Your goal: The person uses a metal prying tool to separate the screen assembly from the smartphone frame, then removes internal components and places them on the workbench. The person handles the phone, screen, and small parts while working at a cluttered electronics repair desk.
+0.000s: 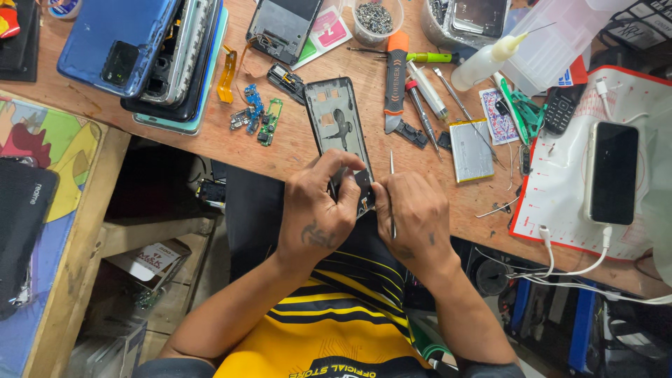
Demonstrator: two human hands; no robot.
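Note:
An opened phone frame (337, 126), dark with its insides showing, lies on the wooden bench and sticks out over the front edge. My left hand (318, 210) grips its near end from the left. My right hand (409, 210) presses against the same end from the right and holds thin metal tweezers (392, 189) that point up past the knuckles. The lower end of the frame is hidden under my fingers.
Stacked phones and back covers (150, 52) sit at the back left. Small circuit boards (255, 119), an orange flex cable (225, 77), screwdrivers (420, 94), a silver battery (470, 150), a screw cup (374, 17) and a glue bottle (486, 59) crowd the bench. A white phone (611, 171) lies on a mat at right.

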